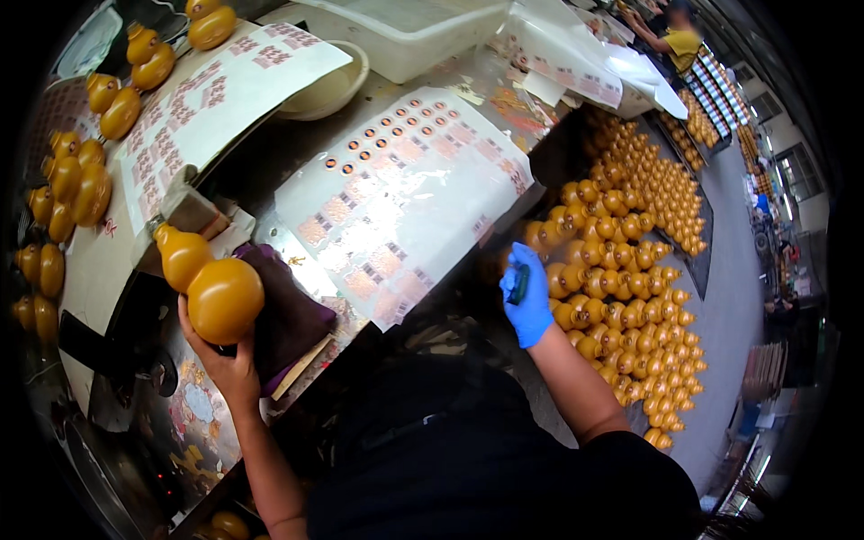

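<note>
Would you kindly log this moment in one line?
left hand: holding glossy amber gourd-shaped piece; right hand: blue-gloved, gripping small dark object, kind unclear; ahead: white printed sheet; right side: rows of amber gourd-shaped pieces

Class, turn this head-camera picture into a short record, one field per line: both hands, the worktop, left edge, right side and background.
Left hand: bare, holding an orange-brown gourd
Right hand: blue-gloved, closed around a small dark object, kind unclear
Worktop: printed sheet with round and blocky marks; dark purple cloth near the gourd; translucent bin beyond the sheet
Left edge: more gourds
Right side: many similar gourds in rows
Background: person in a yellow top
</note>
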`<state>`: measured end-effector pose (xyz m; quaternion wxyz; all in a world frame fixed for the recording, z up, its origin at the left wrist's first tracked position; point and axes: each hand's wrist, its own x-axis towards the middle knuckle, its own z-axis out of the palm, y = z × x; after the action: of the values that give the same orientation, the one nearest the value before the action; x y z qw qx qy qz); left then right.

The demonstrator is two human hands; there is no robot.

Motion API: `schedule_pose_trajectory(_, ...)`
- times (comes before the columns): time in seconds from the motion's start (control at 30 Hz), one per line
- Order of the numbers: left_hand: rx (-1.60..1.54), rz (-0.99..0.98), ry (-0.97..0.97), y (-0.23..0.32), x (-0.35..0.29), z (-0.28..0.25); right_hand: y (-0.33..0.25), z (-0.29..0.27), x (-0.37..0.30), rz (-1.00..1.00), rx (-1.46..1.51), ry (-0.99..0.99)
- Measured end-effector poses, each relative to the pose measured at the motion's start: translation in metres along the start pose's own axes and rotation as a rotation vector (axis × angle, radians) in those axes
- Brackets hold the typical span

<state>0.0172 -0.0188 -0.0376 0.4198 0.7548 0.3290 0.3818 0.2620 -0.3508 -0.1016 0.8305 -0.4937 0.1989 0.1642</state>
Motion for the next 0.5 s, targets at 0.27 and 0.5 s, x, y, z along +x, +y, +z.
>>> schedule_pose_trajectory(0.27,0.014,0.024,-0.007,-0.003,-0.001,-0.005,0.044,0.035,0.017,0.114,0.045,-0.113)
schedule_pose_trajectory(0.5,0.179,0.038,-0.061,-0.004,0.007,-0.017,-0.032,0.033,0.035,-0.489,-0.647,-0.146)
